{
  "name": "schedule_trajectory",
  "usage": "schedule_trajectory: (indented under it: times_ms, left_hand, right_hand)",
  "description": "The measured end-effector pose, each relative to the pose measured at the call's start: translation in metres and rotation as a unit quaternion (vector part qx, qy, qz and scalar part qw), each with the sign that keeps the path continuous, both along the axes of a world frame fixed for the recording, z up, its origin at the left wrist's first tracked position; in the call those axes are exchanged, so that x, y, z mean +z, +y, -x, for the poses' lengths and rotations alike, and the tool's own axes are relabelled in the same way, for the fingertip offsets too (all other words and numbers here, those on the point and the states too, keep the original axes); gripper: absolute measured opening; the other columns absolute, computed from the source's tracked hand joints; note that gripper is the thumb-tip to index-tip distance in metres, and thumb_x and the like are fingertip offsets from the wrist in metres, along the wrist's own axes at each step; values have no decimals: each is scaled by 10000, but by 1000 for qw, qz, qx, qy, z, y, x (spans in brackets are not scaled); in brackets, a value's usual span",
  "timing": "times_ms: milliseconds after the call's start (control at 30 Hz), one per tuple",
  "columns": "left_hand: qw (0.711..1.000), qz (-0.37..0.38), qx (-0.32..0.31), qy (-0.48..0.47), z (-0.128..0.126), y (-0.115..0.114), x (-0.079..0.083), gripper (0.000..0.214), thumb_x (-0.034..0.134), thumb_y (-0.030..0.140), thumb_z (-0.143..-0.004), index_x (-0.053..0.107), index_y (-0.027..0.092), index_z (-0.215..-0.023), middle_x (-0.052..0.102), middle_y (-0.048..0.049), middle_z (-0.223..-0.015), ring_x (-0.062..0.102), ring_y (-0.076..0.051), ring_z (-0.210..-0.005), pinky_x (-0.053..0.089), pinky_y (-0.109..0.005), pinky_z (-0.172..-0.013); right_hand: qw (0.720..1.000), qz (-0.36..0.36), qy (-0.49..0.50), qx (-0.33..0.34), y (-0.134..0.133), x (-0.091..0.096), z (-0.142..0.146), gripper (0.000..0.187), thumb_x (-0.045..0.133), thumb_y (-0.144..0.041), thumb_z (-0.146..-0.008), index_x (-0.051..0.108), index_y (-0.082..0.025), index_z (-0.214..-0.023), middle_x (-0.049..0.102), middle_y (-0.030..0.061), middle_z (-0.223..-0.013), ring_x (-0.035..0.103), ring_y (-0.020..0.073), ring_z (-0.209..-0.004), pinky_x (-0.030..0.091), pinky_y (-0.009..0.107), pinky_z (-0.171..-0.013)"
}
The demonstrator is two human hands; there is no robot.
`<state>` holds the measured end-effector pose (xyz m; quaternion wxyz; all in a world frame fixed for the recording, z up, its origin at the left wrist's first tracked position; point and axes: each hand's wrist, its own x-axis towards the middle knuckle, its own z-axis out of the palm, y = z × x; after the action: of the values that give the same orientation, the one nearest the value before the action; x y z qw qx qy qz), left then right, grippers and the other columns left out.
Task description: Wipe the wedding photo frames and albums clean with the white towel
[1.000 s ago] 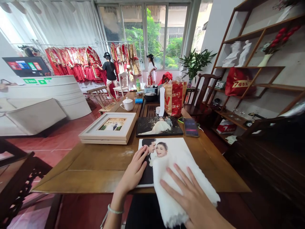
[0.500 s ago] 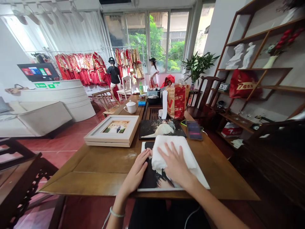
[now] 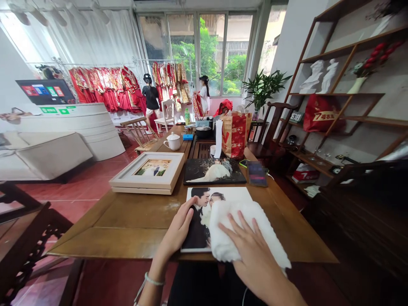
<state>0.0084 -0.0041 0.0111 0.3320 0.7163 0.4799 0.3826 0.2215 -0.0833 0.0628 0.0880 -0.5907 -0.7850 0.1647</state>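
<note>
A wedding photo panel lies flat at the near edge of the wooden table. My right hand rests flat with fingers spread on a folded white towel, which covers the panel's lower right part and reaches past its right side. My left hand lies along the panel's left edge, fingers stretched out and touching it. Just beyond is a dark photo panel showing a white gown. To its left sits a pale framed picture, apparently on top of another frame.
A phone with a cable lies right of the dark panel. Farther back stand a white lidded cup, a red and brown paper bag and a black bowl. Two people are near the clothes racks. Wooden shelves rise at right.
My right hand has drawn the towel toward me and to the right, uncovering the panel's upper part. My left hand stays at the left edge.
</note>
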Motion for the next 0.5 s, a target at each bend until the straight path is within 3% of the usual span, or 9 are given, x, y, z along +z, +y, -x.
schedule_trajectory:
  times_ms: [133,233,367,500]
  left_hand:
    - [997,39,1,-61,2,2,2,503,266,455,-975,448,186,-1359,470,-76,-1434,406,-212,-1341,254,-413,-1153]
    - [993,54,-8,-100,4,2,3,553,193,479,-979,432,169,-1369,481,-90,-1425,405,-215,-1343,254,-425,-1151]
    - [998,38,1,-49,3,0,3,515,194,449,-985,450,199,-1355,466,-72,-1437,366,-202,-1365,213,-441,-1163]
    - [998,-52,-31,35,2,-2,1,486,518,398,-894,460,235,-1348,404,-79,-1476,323,-245,-1384,225,-464,-1157]
  right_hand:
    - [995,-17,60,75,4,-8,43,770,501,-117,-670,397,-290,-1413,182,40,-1546,-23,303,-1414,-8,584,-1121]
    - [985,-2,79,154,-1,-13,51,736,561,-218,-701,395,-246,-1417,147,74,-1549,-49,334,-1403,-12,591,-1120]
    - [975,21,63,214,-13,-12,21,706,574,-195,-675,471,-291,-1367,237,40,-1518,93,332,-1407,103,591,-1126]
    - [990,35,39,132,-15,-6,-20,777,467,-78,-609,492,-324,-1346,308,-26,-1490,178,268,-1407,128,546,-1141]
